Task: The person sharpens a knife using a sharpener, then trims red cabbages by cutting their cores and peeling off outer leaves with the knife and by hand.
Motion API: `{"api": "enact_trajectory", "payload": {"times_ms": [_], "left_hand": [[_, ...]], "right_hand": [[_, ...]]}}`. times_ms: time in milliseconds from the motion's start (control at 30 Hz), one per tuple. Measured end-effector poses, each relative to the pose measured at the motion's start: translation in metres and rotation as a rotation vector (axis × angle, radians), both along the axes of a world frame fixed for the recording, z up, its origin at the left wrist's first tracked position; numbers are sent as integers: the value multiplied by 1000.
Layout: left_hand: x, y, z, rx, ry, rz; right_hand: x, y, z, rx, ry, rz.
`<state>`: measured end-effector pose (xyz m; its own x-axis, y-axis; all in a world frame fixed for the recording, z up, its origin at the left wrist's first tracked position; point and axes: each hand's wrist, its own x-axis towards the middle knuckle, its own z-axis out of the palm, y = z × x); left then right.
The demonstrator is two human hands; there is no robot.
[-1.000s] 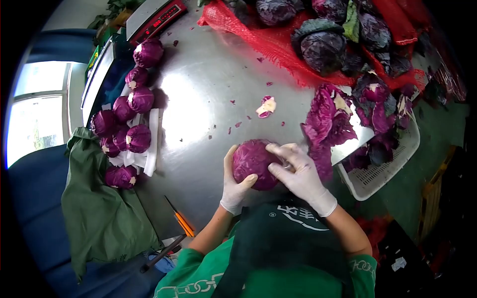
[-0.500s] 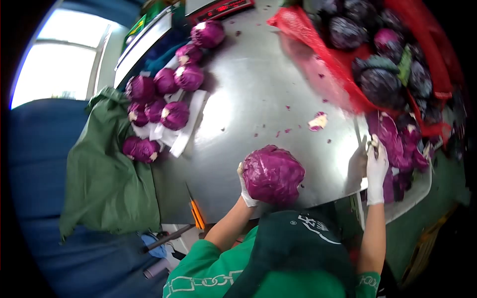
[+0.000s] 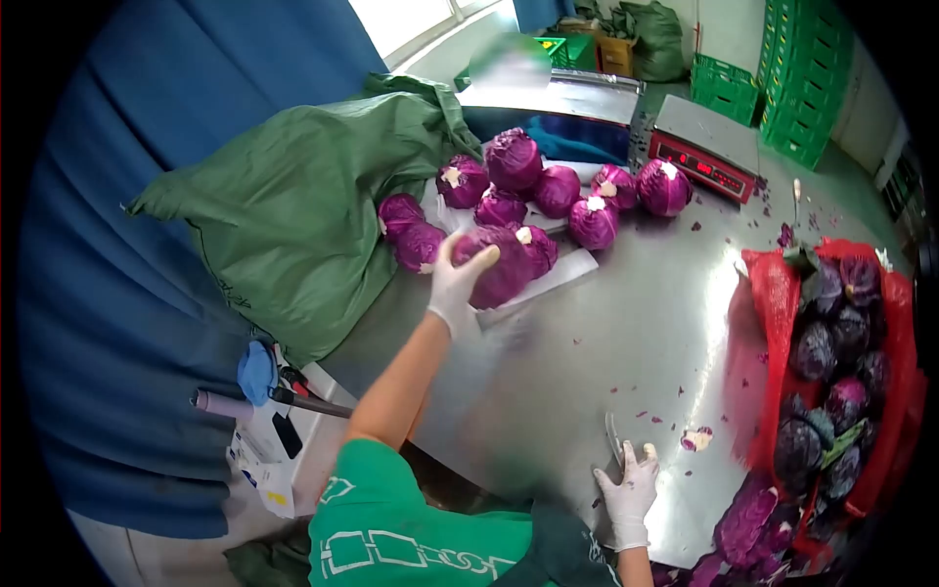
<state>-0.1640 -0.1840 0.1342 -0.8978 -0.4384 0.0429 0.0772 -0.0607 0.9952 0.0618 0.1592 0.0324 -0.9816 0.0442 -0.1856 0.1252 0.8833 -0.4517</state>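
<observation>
My left hand (image 3: 458, 284), in a white glove, grips a red cabbage (image 3: 501, 272) over the near edge of the cabbage group; the cabbage is slightly blurred. Behind it, several trimmed red cabbages (image 3: 556, 191) with pale cut stems rest on and around white material (image 3: 562, 282). My right hand (image 3: 629, 497), also gloved, is low over the steel table (image 3: 528, 391) with fingers spread. Beside its fingertips is a thin, curved, pale strip (image 3: 613, 438), perhaps a blade; whether the hand touches it I cannot tell.
A red mesh sack (image 3: 778, 323) of dark cabbages (image 3: 815, 350) lies at the right. Loose purple leaves (image 3: 745, 523) are heaped below it. A red scale (image 3: 706, 147) stands at the back, a green bag (image 3: 293, 215) at the left. Leaf scraps (image 3: 696, 438) dot the table.
The view has swung left. My left hand has carried the cabbage from the table's near side to the cabbage group. My right hand has left the leaf bin and is over the table.
</observation>
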Motion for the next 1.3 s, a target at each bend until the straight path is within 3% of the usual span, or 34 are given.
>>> {"api": "enact_trajectory", "payload": {"times_ms": [33,100,167,200,367,433,500,533,567,600,633,667,700,733,767,900,967,1000,1067,1100,1133,1167,1233,1267,1300], "left_hand": [[-27,-35,-24,-301,-24,160],[-54,-57,-9,-386,-46,236],[-95,-98,-25,-674,-52,447],[-97,-92,-5,-750,-55,509],[-147,-119,-10,-1150,-220,577],[-156,-114,-9,-1238,-301,525],[-169,-116,-2,-1379,-429,305],[-176,-122,5,-1457,-388,139],[-186,-129,5,-1451,-354,123],[-180,-126,28,-1180,-335,-73],[-188,-150,16,-995,-292,-191],[-209,-188,-10,-1240,-428,-187],[-198,-182,-8,-1279,-531,-255],[-187,-168,-12,-1524,-586,-285],[-166,-141,-11,-1725,-533,-250],[-169,-152,-35,-1774,-424,-52],[-157,-111,-29,-1708,-445,275],[-157,-93,-29,-1654,-215,234],[-148,-39,-30,-1586,379,62],[-138,1,-32,-1377,455,-162],[-98,67,-16,-1290,460,-299],[-54,126,-7,-1112,404,-480],[-10,168,-50,-1007,329,-984],[11,189,-72,-929,243,-1220],[41,208,-83,-1165,373,-1402]], "right_hand": [[-1,-1,0,29,-26,0],[3,-1,-7,58,-10,15],[1,-2,-9,96,-4,10],[0,-1,-8,82,-9,24],[-1,-2,-2,54,-41,9],[-3,-2,-2,30,-8,-10],[1,-5,6,-4,41,-23],[0,-10,9,-21,44,-52],[0,-9,10,-34,51,-80],[-1,-10,13,-120,4,-147],[-6,-8,15,-210,-23,-211],[-8,-3,11,-201,-20,-294],[-10,1,6,-191,38,-291],[-12,9,5,-181,97,-276],[-15,20,8,-184,105,-327],[-17,60,10,-212,377,-498],[-10,91,-7,-154,518,-539],[-5,109,-23,-306,636,-676],[16,140,-33,-308,721,-899],[30,156,-36,-151,682,-985],[42,174,-51,-840,827,-1084],[58,184,-33,-1016,679,-1227],[87,207,-58,-673,828,-1148],[101,217,-49,-783,854,-1224],[116,229,-34,-893,880,-1298]]}}
